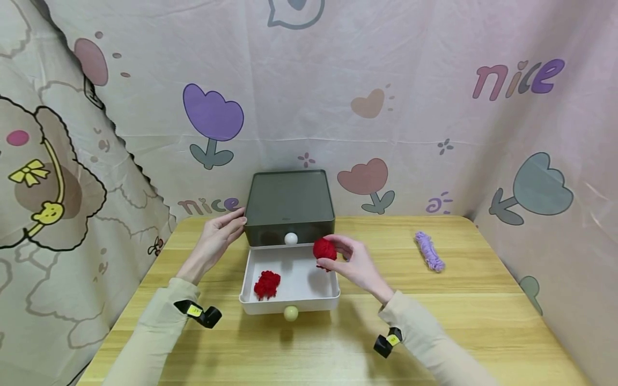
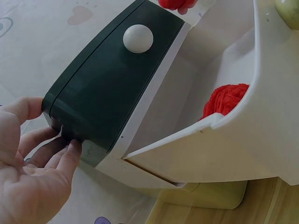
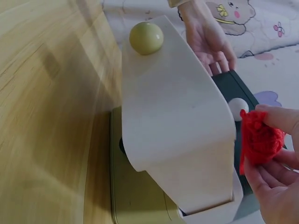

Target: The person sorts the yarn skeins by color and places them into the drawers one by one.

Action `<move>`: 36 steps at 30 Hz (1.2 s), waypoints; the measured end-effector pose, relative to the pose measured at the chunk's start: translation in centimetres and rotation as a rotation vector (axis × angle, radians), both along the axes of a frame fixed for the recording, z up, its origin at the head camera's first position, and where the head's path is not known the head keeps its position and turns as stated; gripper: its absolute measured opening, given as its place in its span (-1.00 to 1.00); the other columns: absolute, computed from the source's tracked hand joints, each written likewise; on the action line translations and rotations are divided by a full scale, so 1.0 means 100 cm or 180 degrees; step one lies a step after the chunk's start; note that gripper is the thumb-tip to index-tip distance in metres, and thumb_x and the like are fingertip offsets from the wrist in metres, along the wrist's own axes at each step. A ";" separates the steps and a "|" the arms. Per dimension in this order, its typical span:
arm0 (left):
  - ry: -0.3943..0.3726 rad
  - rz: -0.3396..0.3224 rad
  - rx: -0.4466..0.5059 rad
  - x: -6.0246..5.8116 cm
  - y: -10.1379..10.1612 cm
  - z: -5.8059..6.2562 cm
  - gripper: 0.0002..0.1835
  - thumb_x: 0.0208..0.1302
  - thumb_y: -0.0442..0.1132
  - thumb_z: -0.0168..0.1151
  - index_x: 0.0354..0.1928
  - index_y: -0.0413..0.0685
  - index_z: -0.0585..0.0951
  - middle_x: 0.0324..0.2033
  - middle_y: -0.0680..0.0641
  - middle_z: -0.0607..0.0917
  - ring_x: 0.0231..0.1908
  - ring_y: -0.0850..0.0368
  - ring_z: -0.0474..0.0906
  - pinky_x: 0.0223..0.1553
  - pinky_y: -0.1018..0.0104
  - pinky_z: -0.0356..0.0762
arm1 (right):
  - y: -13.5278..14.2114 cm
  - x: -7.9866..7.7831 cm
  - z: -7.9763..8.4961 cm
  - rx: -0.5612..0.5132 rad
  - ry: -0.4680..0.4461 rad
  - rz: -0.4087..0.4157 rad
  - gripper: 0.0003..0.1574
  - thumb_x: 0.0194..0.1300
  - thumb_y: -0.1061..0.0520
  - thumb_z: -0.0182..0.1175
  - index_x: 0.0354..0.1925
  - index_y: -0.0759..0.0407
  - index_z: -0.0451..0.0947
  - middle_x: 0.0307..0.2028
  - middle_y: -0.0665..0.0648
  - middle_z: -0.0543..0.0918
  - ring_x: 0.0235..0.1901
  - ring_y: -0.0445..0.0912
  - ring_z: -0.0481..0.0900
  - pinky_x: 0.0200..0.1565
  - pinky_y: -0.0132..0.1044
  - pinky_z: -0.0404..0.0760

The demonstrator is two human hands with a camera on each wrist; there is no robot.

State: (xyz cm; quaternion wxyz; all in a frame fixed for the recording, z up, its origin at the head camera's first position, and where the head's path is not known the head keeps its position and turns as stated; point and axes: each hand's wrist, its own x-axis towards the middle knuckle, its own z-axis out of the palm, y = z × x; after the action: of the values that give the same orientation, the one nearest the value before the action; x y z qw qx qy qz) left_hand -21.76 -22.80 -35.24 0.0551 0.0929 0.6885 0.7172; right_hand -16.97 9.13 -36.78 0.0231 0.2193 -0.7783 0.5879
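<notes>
A small drawer box [image 1: 292, 198] with a dark green top stands at the back of the table, its lower white drawer [image 1: 301, 268] pulled out. My right hand [image 1: 354, 262] pinches a red ball of yarn [image 1: 324, 250] between thumb and fingers, above the drawer's right side. Another bundle of red yarn [image 1: 267, 284] lies inside the drawer at the left. My left hand [image 1: 219, 238] rests against the left side of the box; in the left wrist view its fingertips [image 2: 74, 145] touch the dark green upper drawer's edge.
A twisted skein of purple yarn [image 1: 429, 251] lies on the wooden table [image 1: 386, 332] to the right. The upper drawer has a white knob [image 1: 291, 238], the open one a yellowish knob [image 1: 291, 313]. Patterned cloth [image 1: 299, 107] hangs behind and at both sides.
</notes>
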 end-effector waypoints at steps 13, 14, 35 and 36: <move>-0.0007 -0.0009 -0.0023 0.001 0.000 0.000 -0.37 0.26 -0.15 0.05 0.31 -0.17 0.14 0.36 -0.16 0.07 0.29 0.09 0.17 0.26 0.33 0.23 | -0.011 -0.013 -0.028 0.0672 0.0703 -0.0041 -0.44 -0.13 -0.05 0.40 -0.07 -0.11 0.54 -0.15 -0.15 0.63 -0.16 -0.28 0.55 -0.15 -0.30 0.62; -0.0001 -0.0005 -0.0024 0.001 0.000 0.000 -0.37 0.26 -0.15 0.05 0.31 -0.18 0.14 0.36 -0.16 0.07 0.29 0.08 0.17 0.26 0.33 0.23 | -0.012 -0.011 -0.025 0.0664 0.0702 0.0007 -0.44 -0.12 0.00 0.40 -0.05 -0.05 0.54 -0.14 -0.10 0.64 -0.15 -0.25 0.56 -0.14 -0.27 0.63; 0.0012 -0.0004 -0.0051 0.000 0.000 0.000 -0.37 0.26 -0.14 0.05 0.32 -0.17 0.14 0.36 -0.15 0.06 0.32 0.02 0.10 0.27 0.31 0.22 | -0.012 -0.017 -0.044 0.0599 0.0934 -0.0043 -0.42 -0.04 -0.05 0.34 -0.03 0.12 0.53 -0.04 0.00 0.61 0.01 -0.20 0.51 0.08 -0.20 0.51; 0.0012 0.0000 -0.0047 0.000 0.000 0.000 -0.37 0.26 -0.14 0.05 0.32 -0.17 0.14 0.36 -0.16 0.06 0.32 0.01 0.10 0.27 0.31 0.22 | -0.011 -0.017 -0.044 0.0599 0.0944 -0.0046 -0.42 -0.04 -0.06 0.34 -0.03 0.12 0.53 -0.04 0.01 0.61 0.01 -0.20 0.51 0.08 -0.21 0.51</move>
State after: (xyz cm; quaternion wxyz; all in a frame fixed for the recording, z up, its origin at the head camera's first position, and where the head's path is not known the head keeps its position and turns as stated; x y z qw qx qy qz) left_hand -21.71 -22.83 -35.29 0.0544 0.0939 0.6938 0.7119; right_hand -18.66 7.99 -41.21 0.1213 0.2992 -0.8195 0.4734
